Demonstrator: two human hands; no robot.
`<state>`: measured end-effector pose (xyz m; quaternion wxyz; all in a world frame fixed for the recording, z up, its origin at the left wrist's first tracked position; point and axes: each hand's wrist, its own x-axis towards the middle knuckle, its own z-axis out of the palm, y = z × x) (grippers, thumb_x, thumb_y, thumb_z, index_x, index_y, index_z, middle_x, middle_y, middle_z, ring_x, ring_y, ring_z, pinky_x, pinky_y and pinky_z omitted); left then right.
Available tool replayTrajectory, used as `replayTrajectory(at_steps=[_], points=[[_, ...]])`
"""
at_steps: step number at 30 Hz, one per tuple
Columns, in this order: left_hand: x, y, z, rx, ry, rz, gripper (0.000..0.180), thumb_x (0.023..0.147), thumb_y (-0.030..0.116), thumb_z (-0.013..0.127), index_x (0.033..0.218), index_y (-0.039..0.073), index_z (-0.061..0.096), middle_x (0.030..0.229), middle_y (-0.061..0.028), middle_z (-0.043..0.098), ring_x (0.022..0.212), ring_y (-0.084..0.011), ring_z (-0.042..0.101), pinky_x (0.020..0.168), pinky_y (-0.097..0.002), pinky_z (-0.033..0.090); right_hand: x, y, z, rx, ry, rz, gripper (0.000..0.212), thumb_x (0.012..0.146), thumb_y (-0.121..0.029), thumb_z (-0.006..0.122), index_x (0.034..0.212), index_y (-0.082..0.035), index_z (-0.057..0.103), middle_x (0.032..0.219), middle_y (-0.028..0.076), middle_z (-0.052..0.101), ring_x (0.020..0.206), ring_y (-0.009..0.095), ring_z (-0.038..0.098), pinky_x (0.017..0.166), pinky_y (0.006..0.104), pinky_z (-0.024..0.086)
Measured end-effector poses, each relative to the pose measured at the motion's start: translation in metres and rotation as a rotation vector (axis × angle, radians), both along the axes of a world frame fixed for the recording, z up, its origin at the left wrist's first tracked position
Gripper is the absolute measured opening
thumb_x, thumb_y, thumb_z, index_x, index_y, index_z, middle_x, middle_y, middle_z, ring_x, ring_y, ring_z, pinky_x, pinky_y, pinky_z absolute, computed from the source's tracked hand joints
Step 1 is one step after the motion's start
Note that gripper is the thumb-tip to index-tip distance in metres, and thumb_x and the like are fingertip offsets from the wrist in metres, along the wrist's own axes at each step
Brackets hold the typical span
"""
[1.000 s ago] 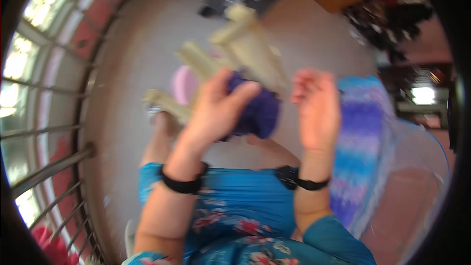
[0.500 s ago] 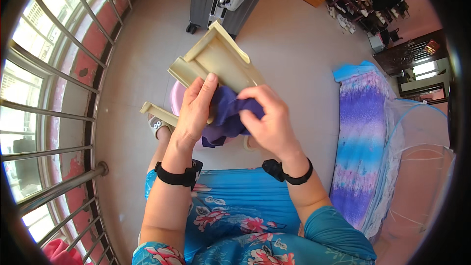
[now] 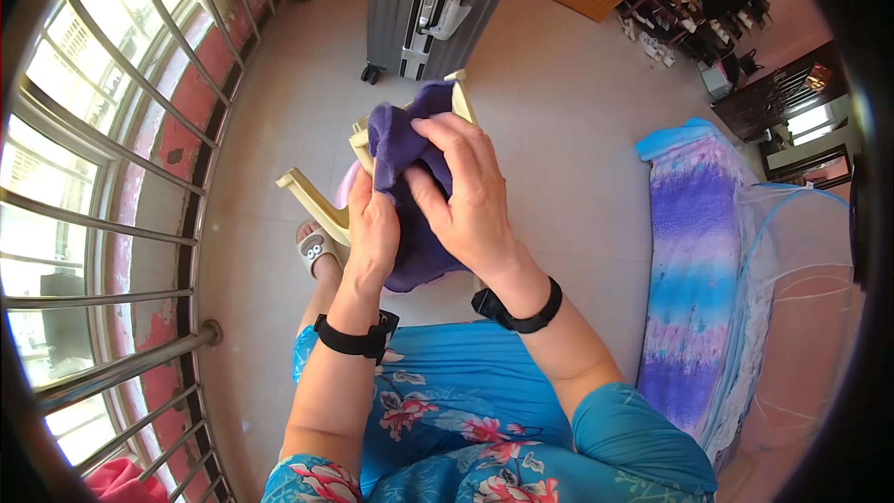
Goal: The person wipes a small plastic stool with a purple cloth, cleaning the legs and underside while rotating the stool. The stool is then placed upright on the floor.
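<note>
A purple cloth (image 3: 424, 247) is draped over a cream plastic part (image 3: 361, 142) with a raised edge, hiding most of its face. My left hand (image 3: 374, 228) is closed at the part's near left side, against the cloth. Bunched cloth sits between the thumb and fingers of my right hand (image 3: 470, 191), pressed on the part. A curved cream arm (image 3: 317, 210) sticks out left of my left hand; whether it joins the part is hidden. Behind the hands shows a sliver of something pink and rounded (image 3: 349, 182).
A grey suitcase (image 3: 396, 14) stands ahead on the tiled floor (image 3: 568, 149). Metal bars (image 3: 102, 219) line the window at left. At right is a bed with a purple and blue cover (image 3: 694, 251) and netting. My sandalled foot (image 3: 317, 247) is below left. A shoe rack (image 3: 694, 14) stands far right.
The cloth has been pulled up and spread over the plastic part, whose broad face was bare before. My right hand has moved up and slightly left with it; the part has tilted.
</note>
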<state>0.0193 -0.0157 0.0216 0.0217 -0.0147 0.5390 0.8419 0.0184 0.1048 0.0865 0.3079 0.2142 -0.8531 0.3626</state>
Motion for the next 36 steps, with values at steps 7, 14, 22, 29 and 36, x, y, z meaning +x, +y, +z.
replayTrajectory(at_steps=[7, 14, 22, 29, 36], points=[[-0.007, -0.002, 0.008, -0.023, -0.063, 0.106, 0.045, 0.109, 0.042, 0.048, 0.124, 0.001, 0.06, 0.107, -0.003, 0.066, 0.096, -0.0089, 0.059, 0.083, -0.0234, 0.047, -0.004, 0.025, -0.003, 0.177, -0.298, -0.119, 0.037, 0.079, -0.003, 0.066, 0.115, -0.01, 0.061, 0.109, 0.013, 0.066, 0.087, 0.037, 0.067, 0.073, 0.0441, 0.055], [-0.013, -0.009, 0.014, -0.123, -0.106, 0.077, 0.053, 0.107, 0.048, 0.049, 0.126, -0.001, 0.06, 0.113, -0.0081, 0.067, 0.102, -0.0137, 0.063, 0.09, -0.0281, 0.05, 0.019, 0.064, 0.019, -0.008, -0.621, 0.045, 0.021, 0.083, -0.006, 0.063, 0.104, -0.006, 0.066, 0.097, 0.015, 0.071, 0.09, 0.035, 0.069, 0.08, 0.0426, 0.056], [-0.005, 0.001, 0.016, -0.166, -0.092, 0.027, 0.051, 0.11, 0.044, 0.044, 0.134, 0.0, 0.057, 0.116, -0.003, 0.064, 0.107, -0.0108, 0.056, 0.094, -0.0271, 0.044, -0.006, 0.03, 0.002, -0.013, -0.107, 0.113, 0.046, 0.082, -0.001, 0.068, 0.128, -0.004, 0.061, 0.131, 0.014, 0.057, 0.111, 0.035, 0.057, 0.097, 0.0431, 0.048], [-0.009, -0.008, 0.017, -0.117, -0.096, 0.074, 0.051, 0.109, 0.047, 0.047, 0.124, 0.001, 0.061, 0.103, -0.0026, 0.064, 0.091, -0.0091, 0.056, 0.08, -0.0248, 0.046, 0.009, 0.036, -0.001, 0.055, -0.345, 0.061, 0.028, 0.08, 0.001, 0.066, 0.107, -0.004, 0.063, 0.102, 0.012, 0.062, 0.089, 0.036, 0.064, 0.077, 0.0436, 0.054], [-0.005, -0.002, 0.019, -0.13, -0.023, 0.006, 0.054, 0.108, 0.049, 0.047, 0.125, 0.0, 0.061, 0.107, -0.0056, 0.068, 0.1, -0.0117, 0.062, 0.088, -0.026, 0.049, 0.01, 0.056, 0.036, 0.034, -0.717, -0.016, 0.028, 0.08, -0.004, 0.069, 0.107, -0.002, 0.06, 0.084, 0.013, 0.07, 0.076, 0.034, 0.068, 0.071, 0.0405, 0.055]])
